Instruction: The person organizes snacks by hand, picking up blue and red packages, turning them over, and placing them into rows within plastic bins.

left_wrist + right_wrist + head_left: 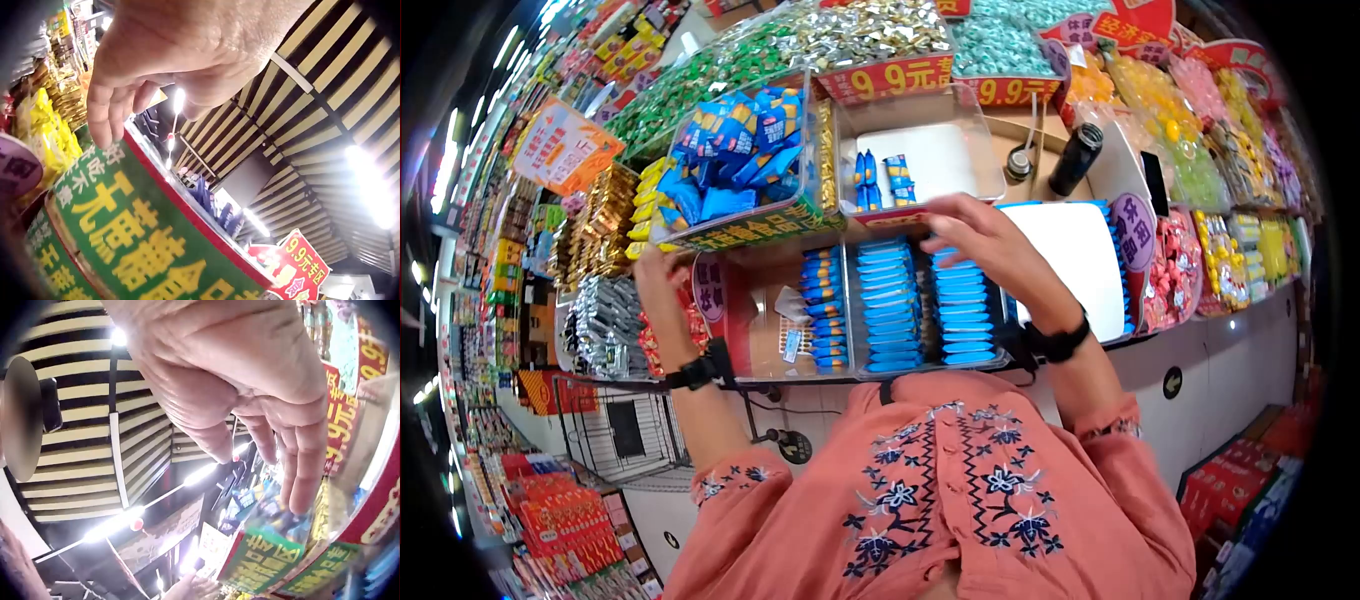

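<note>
My left hand [652, 270] reaches up to the lower left corner of a clear bin [795, 130] heaped with blue and yellow packets [740, 150]. In the left wrist view its fingers [109, 115] hang loosely curved at the rim above the bin's green label [125, 231] and hold nothing. My right hand [972, 235] hovers palm down over a clear tray with rows of flat blue packets [890, 300]. Its fingers [300, 462] are stretched out and nothing is in them.
A nearly empty clear bin [975, 150] with a few blue packets stands behind the tray. Heaps of wrapped sweets and red price signs [887, 78] fill the back. A black bottle [1076, 158] and a white lid [1080, 255] lie to the right. Shelves run along the left.
</note>
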Action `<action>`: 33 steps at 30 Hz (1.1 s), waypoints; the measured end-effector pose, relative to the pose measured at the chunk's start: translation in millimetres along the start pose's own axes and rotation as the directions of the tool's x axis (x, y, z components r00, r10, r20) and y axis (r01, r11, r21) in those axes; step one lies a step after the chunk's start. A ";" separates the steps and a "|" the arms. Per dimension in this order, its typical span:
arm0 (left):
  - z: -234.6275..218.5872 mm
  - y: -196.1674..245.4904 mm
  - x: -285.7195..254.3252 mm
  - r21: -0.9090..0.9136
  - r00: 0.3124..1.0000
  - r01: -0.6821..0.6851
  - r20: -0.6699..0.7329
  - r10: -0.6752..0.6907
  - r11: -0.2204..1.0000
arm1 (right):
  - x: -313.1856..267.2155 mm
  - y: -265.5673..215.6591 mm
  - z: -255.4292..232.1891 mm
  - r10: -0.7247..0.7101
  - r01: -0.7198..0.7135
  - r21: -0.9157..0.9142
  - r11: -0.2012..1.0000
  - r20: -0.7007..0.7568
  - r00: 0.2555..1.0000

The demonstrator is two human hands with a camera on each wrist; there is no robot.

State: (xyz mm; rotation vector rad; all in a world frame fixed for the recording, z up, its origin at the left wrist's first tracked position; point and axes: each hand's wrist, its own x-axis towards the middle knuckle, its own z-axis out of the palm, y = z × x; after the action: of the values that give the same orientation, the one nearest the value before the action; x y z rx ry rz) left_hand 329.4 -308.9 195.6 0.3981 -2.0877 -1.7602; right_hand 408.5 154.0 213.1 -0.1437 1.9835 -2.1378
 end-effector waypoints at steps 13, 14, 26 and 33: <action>-29.8 -20.9 154.5 0.386 0.916 -0.092 0.395 -0.074 0.918 | 177.5 36.7 88.5 0.087 -0.090 -0.095 0.991 -0.028 0.996; -30.6 -26.0 162.4 0.385 0.911 -0.114 0.408 -0.058 0.916 | 184.0 40.1 89.1 0.082 -0.085 -0.082 0.993 -0.043 0.996; -13.3 -36.0 168.7 0.399 0.925 -0.301 0.343 0.163 0.866 | 197.3 31.9 101.6 0.003 0.015 0.145 0.989 -0.120 0.993; -30.6 -18.4 111.1 0.327 0.912 -0.337 0.346 0.219 0.883 | 137.5 21.7 97.3 -0.084 0.091 0.032 0.995 -0.180 0.980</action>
State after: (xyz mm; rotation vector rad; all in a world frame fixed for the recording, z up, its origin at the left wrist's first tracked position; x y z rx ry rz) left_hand 244.3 -388.7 193.6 -0.0869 -2.5598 -1.3059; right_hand 298.6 26.9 188.9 -0.0335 2.0641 -2.3187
